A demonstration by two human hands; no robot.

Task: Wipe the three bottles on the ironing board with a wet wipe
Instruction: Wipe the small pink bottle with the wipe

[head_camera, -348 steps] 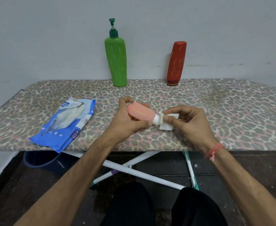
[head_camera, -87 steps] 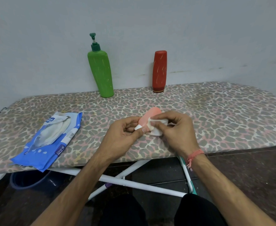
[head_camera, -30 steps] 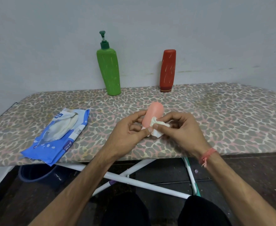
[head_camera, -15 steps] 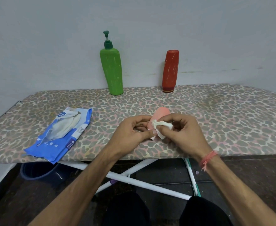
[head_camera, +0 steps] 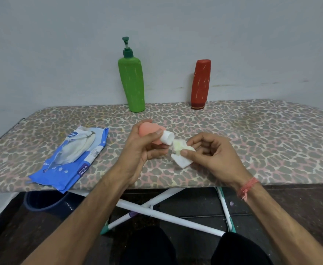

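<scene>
Leopard-print fabric-covered ironing board (head_camera: 262,134) spans the scene. Far edge, against the wall: tall green plastic pump bottle (head_camera: 132,83) at centre-left, upright; red plastic squeeze bottle (head_camera: 200,83) to its right, standing on its cap, well apart from the green one. Both look rigid-walled and light; judged best taken round the mid-body, the pump head avoided since it would likely depress or wobble. Near left: blue plastic wet-wipe pack (head_camera: 71,159), flap open, lying flat.

Small salmon-pink plastic bottle with white cap (head_camera: 153,131) is held above the board's near centre. Left hand (head_camera: 139,150) curls round its body, thumb across the top, white cap pointing right. Smooth surface, probably slippery once wet; a firm wrap round the body suits it.

Right hand (head_camera: 212,152) pinches a crumpled white wet wipe (head_camera: 181,153) between thumb and forefinger, just beside the cap. Wipe is limp and partly yellow-stained.
</scene>
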